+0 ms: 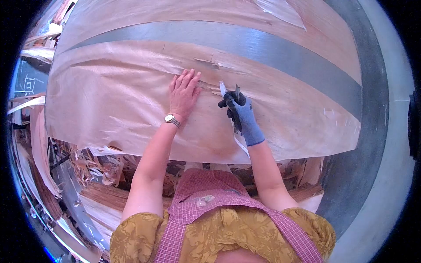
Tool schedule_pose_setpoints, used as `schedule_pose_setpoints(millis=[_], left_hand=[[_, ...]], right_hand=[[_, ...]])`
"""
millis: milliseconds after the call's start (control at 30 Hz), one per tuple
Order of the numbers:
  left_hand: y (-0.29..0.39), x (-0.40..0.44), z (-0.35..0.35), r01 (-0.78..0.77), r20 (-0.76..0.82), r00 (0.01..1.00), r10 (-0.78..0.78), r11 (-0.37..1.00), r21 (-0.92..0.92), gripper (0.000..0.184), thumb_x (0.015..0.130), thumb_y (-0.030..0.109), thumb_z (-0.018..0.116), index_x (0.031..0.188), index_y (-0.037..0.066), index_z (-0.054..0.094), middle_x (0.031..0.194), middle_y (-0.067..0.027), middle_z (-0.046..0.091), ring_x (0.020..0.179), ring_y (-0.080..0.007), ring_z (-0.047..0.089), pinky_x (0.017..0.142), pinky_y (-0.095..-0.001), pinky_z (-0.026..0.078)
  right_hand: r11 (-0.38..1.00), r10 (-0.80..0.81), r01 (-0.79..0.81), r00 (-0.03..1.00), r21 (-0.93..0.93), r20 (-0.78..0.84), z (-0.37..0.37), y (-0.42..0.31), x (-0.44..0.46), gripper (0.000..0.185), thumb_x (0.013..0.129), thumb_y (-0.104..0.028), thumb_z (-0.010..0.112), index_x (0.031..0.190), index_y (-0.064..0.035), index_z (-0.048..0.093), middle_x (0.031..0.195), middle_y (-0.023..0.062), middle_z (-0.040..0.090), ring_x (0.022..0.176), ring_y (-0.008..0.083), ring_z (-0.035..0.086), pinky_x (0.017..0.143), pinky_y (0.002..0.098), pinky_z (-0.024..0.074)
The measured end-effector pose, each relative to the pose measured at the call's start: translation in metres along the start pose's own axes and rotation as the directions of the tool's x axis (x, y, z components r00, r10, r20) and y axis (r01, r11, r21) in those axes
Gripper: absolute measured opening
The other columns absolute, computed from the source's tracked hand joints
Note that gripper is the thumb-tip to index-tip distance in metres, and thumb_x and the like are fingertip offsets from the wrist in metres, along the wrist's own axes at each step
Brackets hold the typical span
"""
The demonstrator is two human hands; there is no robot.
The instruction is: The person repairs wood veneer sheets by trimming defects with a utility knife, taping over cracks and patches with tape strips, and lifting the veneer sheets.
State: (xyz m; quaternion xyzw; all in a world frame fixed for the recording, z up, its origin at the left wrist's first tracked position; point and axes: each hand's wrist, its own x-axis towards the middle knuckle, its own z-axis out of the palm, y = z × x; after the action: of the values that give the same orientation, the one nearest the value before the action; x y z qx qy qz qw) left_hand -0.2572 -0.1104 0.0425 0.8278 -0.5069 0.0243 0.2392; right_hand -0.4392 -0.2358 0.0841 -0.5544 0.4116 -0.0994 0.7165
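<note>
A large, thin sheet of wood veneer [131, 96] lies in front of me, wrinkled in places. My bare left hand [185, 93] rests flat on it, fingers extended and a watch on the wrist. Just right of its fingertips, a ragged split [209, 87] runs through the veneer. My right hand [240, 111], in a blue and black glove, is closed around a white strip of tape [222, 87]. The strip's end sticks up past the fingers, and its tail hangs below the hand. A dark, narrow tip also rises from this grip; its kind is unclear.
Beyond a grey band of bare surface [219, 37] lies another veneer sheet [175, 11]. Torn veneer scraps [98, 168] pile up below the near edge. More long strips [39, 149] stand at the left. A grey floor [372, 175] curves along the right.
</note>
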Motion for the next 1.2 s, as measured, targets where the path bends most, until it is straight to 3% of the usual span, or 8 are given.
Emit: schedule_pose_setpoints(millis=[500,733,800,867,1000,1067,1133,1200], left_hand=[[0.005,0.001,-0.003,0.046,-0.035,0.998,-0.045,0.998,0.031,0.058,0.091,0.018,0.055,0.146,0.018,0.038,0.142,-0.0015,0.049,0.136,-0.0194,0.04,0.114,-0.0428,0.025],[0.0,-0.002,0.011,0.02,-0.043,0.999,-0.015,0.994,0.109,0.056,0.092,0.024,0.053,0.146,0.017,0.037,0.143,-0.0011,0.047,0.136,-0.0195,0.038,0.114,-0.0438,0.025],[-0.001,-0.002,0.013,-0.001,-0.042,0.999,0.007,0.991,0.131,0.057,0.093,0.025,0.053,0.146,0.017,0.037,0.143,-0.0007,0.046,0.137,-0.019,0.037,0.114,-0.0437,0.024],[0.002,-0.003,0.012,-0.017,-0.045,0.999,0.023,0.991,0.134,0.056,0.093,0.024,0.053,0.146,0.016,0.037,0.144,-0.0002,0.045,0.137,-0.0188,0.037,0.114,-0.0434,0.025],[-0.019,-0.003,0.031,-0.117,-0.076,0.989,0.124,0.99,0.084,0.042,0.097,0.02,0.045,0.137,0.011,0.048,0.138,-0.008,0.053,0.128,-0.0256,0.047,0.109,-0.0462,0.031],[0.014,0.001,0.008,-0.296,-0.203,0.919,0.338,0.931,0.212,0.038,0.097,0.021,0.047,0.133,0.01,0.054,0.115,-0.0136,0.065,0.104,-0.0314,0.061,0.089,-0.0452,0.047],[-0.015,0.002,0.007,-0.001,0.116,0.993,-0.03,0.966,0.258,0.045,0.1,0.023,0.041,0.141,0.004,0.045,0.133,-0.018,0.056,0.122,-0.0348,0.052,0.103,-0.046,0.039],[-0.065,0.015,0.036,0.031,0.1,0.995,0.0,0.951,-0.309,0.05,0.101,0.025,0.042,0.143,-0.001,0.039,0.143,-0.0217,0.046,0.13,-0.0362,0.045,0.109,-0.0445,0.035]], right_hand=[[0.983,-0.013,0.014,1.0,0.185,-0.011,0.003,-0.008,-0.022,0.022,0.095,-0.027,0.064,0.106,-0.008,0.061,0.08,0.0062,0.068,0.049,0.0057,0.046,0.044,0.0207,0.0359],[0.743,-0.077,0.326,0.909,0.585,-0.409,-0.134,0.029,-0.185,0.007,0.099,-0.017,0.054,0.106,-0.016,0.056,0.068,-0.0037,0.049,0.054,0.0087,0.047,0.043,0.0227,0.0391],[0.757,-0.031,0.39,0.822,0.524,-0.568,-0.189,0.069,-0.249,0.009,0.1,-0.021,0.052,0.105,-0.0156,0.057,0.071,-0.0049,0.052,0.056,0.0094,0.048,0.043,0.0233,0.041],[0.735,0.148,0.543,0.456,0.407,-0.877,-0.202,0.073,-0.303,0.012,0.1,-0.026,0.052,0.101,-0.0158,0.059,0.072,-0.0054,0.052,0.055,0.0093,0.047,0.044,0.0243,0.0418],[0.842,0.077,0.485,0.327,0.237,-0.942,-0.293,0.193,-0.448,0.023,0.098,-0.036,0.056,0.105,-0.0155,0.063,0.076,-0.0034,0.056,0.063,0.0079,0.05,0.048,0.02,0.0365],[0.874,0.147,0.471,-0.022,0.119,-0.989,-0.29,0.206,-0.483,0.017,0.095,-0.032,0.061,0.101,-0.0157,0.062,0.089,0.0011,0.067,0.067,0.0115,0.057,0.051,0.0245,0.041],[0.898,0.201,0.425,-0.177,0.11,-0.964,-0.28,0.196,-0.497,0.017,0.095,-0.027,0.061,0.105,-0.0128,0.062,0.095,0.007,0.071,0.064,0.0121,0.059,0.049,0.0247,0.0409],[0.927,0.155,0.365,-0.15,0.092,-0.976,-0.288,0.236,-0.499,0.017,0.096,-0.026,0.061,0.105,-0.012,0.063,0.092,0.0086,0.072,0.057,0.0106,0.057,0.045,0.0238,0.0392]])
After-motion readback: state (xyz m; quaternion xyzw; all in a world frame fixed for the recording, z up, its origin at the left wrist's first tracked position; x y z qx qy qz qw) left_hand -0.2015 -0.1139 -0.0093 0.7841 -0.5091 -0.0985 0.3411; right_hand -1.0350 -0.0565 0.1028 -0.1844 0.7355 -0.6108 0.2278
